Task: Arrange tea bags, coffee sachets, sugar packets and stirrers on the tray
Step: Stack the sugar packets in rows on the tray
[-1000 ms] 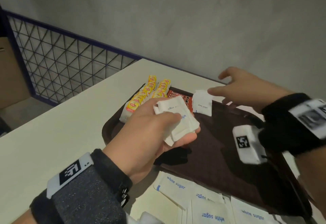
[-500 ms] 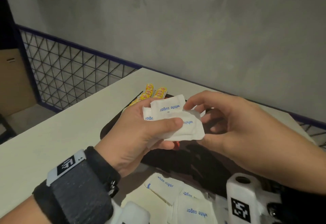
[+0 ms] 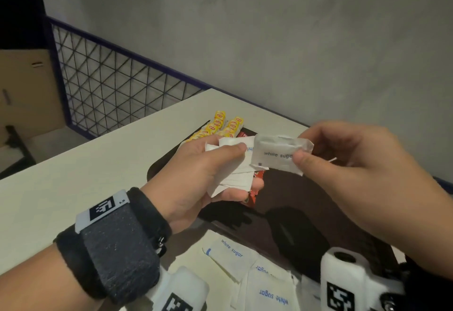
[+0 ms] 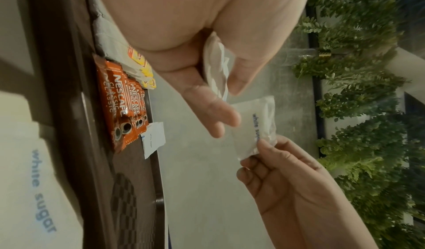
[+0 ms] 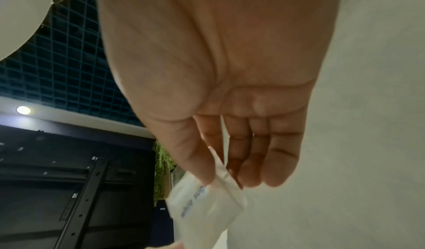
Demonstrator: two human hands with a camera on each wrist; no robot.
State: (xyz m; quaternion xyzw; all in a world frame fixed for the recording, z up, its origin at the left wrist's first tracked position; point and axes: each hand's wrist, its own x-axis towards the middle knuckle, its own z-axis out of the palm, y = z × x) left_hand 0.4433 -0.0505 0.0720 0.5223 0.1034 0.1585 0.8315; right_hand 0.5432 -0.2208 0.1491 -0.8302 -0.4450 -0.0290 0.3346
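Sugar packet (image 3: 277,155) pinched in right hand (image 3: 348,163), long axis level, just beside stack (image 3: 235,176) gripped by left hand (image 3: 196,176), above tray (image 3: 306,202).

The right hand (image 3: 348,163) is now pinching one sugar packet (image 3: 277,155) and drawing it clear of the stack (image 3: 235,173) in the left hand's (image 3: 196,176) grip.

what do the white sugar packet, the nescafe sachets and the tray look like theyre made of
White sugar packet, pinched by the right hand: matte paper by the look, creased, with crimped edges.

Nescafe sachets: glossy printed film, probably plastic or foil laminate; they catch highlights.

Tray: dark brown, likely moulded plastic, with a raised rim and a textured checker floor; the look leaves it open.
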